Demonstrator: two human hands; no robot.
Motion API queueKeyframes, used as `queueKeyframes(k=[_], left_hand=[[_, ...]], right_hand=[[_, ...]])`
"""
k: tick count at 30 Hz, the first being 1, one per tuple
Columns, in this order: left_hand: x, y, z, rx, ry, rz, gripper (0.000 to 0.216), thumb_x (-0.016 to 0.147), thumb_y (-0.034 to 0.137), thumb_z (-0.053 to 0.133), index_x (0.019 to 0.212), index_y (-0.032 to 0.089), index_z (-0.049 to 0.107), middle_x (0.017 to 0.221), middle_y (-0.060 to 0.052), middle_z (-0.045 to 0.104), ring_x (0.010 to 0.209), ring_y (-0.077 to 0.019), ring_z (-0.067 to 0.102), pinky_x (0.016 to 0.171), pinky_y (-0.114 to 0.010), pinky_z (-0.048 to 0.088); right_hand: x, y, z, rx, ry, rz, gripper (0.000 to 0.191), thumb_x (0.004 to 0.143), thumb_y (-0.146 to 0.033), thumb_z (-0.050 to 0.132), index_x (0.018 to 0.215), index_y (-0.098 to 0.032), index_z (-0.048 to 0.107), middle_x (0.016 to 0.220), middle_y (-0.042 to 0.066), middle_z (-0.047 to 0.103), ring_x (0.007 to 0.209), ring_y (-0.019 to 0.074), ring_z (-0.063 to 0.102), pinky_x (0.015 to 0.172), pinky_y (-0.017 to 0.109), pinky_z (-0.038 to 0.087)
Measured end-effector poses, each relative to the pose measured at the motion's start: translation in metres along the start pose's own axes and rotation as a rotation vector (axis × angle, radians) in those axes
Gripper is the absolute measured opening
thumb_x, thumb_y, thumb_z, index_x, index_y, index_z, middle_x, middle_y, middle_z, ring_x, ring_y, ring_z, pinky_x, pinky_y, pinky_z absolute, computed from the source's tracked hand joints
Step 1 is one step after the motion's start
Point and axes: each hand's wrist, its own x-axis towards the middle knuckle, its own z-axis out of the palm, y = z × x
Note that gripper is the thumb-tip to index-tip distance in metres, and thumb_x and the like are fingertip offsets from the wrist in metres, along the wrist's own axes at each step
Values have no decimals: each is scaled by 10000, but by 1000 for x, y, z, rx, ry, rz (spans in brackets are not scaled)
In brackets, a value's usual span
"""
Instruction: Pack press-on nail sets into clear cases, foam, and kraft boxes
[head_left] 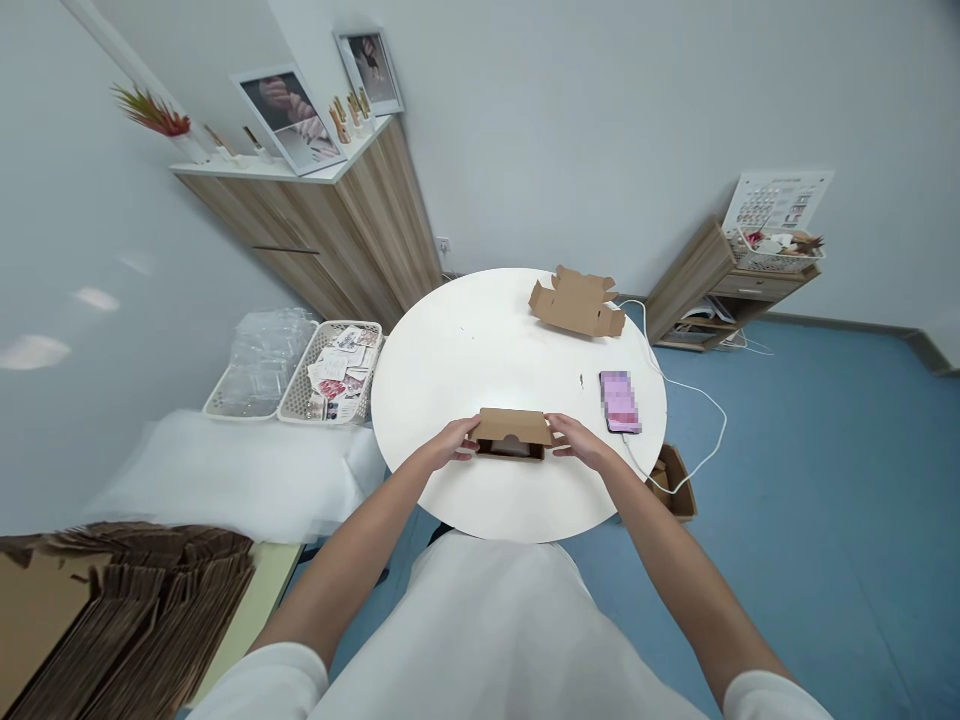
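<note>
A small brown cardboard box (513, 431) sits on the round white table (480, 350) near its front edge, its lid tilted up over a dark inside. My left hand (453, 441) grips the box's left end with curled fingers. My right hand (576, 439) holds the right end the same way. A second cardboard box (576, 302), unfolded with its flaps open, lies at the table's far right side.
A phone (620, 401) on a white cable (705, 410) lies right of the box. Two white baskets (330, 372) stand left of the table. A stack of flat cardboard (127, 610) lies at lower left. Wooden cabinets stand against the wall.
</note>
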Motion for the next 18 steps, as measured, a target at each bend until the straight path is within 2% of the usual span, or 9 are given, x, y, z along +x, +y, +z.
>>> queueKeyframes(k=[4,10,18], left_hand=[[3,-13,6,99,107,23,499,695,519,504,1101,228,479,1082,-82,572,892,-195,565,665,-273,445],[10,-39,19,315,314,68,542,689,468,528,1132,169,432,951,-87,606,851,-195,578,704,-273,420],[19,-54,28,433,350,60,459,730,438,475,1091,155,458,982,-103,602,899,-214,570,742,-288,402]], right_hand=[[0,16,11,-94,113,14,417,711,-406,553,1078,-223,476,909,53,600,707,139,584,620,266,447],[9,52,22,-286,372,-20,351,686,-342,543,1001,-213,455,700,-20,554,686,138,558,599,249,414],[13,62,33,-461,427,-19,335,718,-341,474,1024,-209,436,719,-6,575,716,157,559,612,262,400]])
